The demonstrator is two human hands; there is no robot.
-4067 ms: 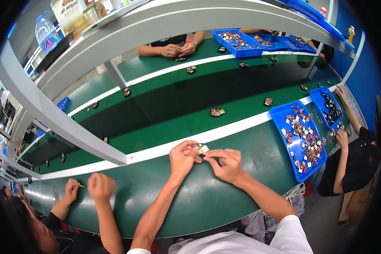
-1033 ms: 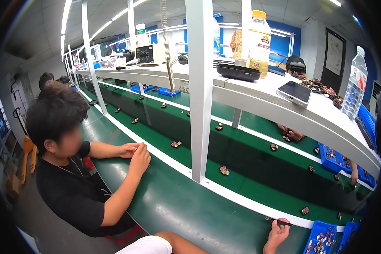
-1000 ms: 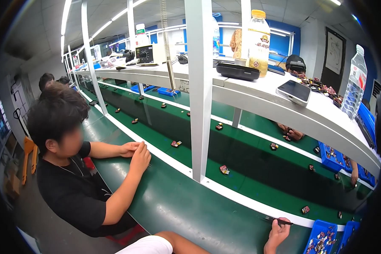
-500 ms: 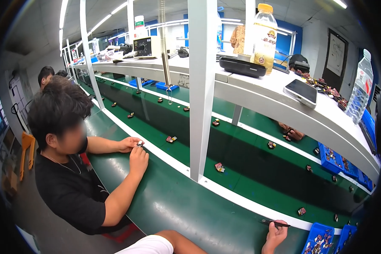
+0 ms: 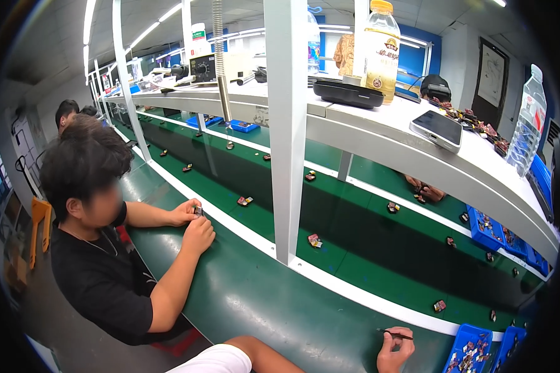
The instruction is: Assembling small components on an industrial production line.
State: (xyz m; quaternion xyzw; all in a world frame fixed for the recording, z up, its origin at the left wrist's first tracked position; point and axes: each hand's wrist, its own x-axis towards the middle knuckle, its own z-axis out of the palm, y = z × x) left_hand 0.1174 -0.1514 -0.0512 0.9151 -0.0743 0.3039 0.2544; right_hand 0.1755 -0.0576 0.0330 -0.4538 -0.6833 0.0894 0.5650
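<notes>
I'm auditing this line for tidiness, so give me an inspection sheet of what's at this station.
Surface: green belt with white stripes, running away to the left.
Job's things: tweezers; small parts spaced along the belt; blue bins of parts at lower right.
Clutter: on the shelf a juice bottle, black tray, phone, water bottle and loose parts.
Hands: right hand pinches the tweezers; left hand out of view.
Cables: nothing seen.
Surroundings: a co-worker in black sits on the left, both hands on a small piece; white post; more people farther down.
</notes>
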